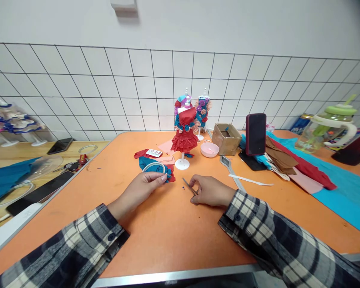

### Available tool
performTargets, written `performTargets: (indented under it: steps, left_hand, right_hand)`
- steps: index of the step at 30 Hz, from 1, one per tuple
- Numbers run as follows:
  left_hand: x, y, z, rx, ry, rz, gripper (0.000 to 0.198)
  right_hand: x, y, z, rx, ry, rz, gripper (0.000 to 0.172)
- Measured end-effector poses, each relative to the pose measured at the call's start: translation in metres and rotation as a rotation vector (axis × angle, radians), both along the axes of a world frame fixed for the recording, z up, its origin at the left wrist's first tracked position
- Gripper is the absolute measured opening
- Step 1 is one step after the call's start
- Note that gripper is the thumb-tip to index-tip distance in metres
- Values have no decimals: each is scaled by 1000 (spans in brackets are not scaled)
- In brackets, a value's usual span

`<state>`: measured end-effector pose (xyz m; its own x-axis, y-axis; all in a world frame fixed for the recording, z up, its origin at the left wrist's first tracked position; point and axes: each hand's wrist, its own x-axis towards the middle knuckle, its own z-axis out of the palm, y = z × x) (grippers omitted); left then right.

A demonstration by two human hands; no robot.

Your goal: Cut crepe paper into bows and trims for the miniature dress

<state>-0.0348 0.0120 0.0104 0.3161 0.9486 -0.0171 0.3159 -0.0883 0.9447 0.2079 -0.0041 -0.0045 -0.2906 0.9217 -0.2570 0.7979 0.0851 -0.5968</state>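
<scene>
My left hand (pixel 142 188) is closed, with thumb and fingertips pinching the edge of a thin white tape roll (pixel 154 165). Behind the roll lies crumpled teal crepe paper (pixel 144 161), partly covered by it. Low over the table, my right hand (pixel 211 191) grips slim metal tweezers (pixel 189 186), tips pointing left and away from me. Tiny bits (pixel 183 188) lie beside the tips. Beyond both hands, a small dress form (pixel 184 138) in a red ruffled dress with teal trim stands upright on a white round base.
A pink bowl (pixel 209 149), a cardboard box (pixel 227 139) and an upright phone (pixel 256 134) stand behind my right hand. A white strip (pixel 250 180) crosses a grey band (pixel 235 176). Coloured paper (pixel 309 170) and a lidded jug (pixel 324 128) are at right. Another phone (pixel 60 146) lies left.
</scene>
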Motion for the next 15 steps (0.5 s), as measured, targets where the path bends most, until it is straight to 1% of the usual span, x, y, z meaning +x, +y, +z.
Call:
performTargets:
  steps: [2, 3, 4, 5, 7, 8, 11, 13, 15]
  left_hand:
    - [0, -1, 1, -42, -4, 20, 40]
    - [0, -1, 1, -55, -6, 30, 41]
    - [0, -1, 2, -57, -8, 36, 43]
    - [0, -1, 3, -59, -6, 35, 44]
    - [0, 0, 4, -62, 1, 27, 46]
    - [-1, 0, 4, -59, 4, 23, 46]
    - [-2, 1, 3, -52, 17, -1, 45]
    - [-2, 1, 2, -37, 22, -20, 43]
    - [-2, 2, 1, -11, 23, -34, 41]
  right_hand:
    - [1, 1, -2, -171, 113, -36, 55]
    - [2, 2, -2, -211, 138, -55, 53]
    - [2, 2, -2, -205, 131, -69, 49]
    - [1, 2, 0, -148, 98, -75, 42]
    - [-1, 2, 2, 58, 7, -60, 29]
    - [-2, 1, 4, 170, -25, -36, 26]
    - [-9, -2, 4, 448, -67, 74, 28]
    - [-15, -3, 2, 549, -117, 161, 27]
    - [-22, -4, -3, 595, -182, 220, 21]
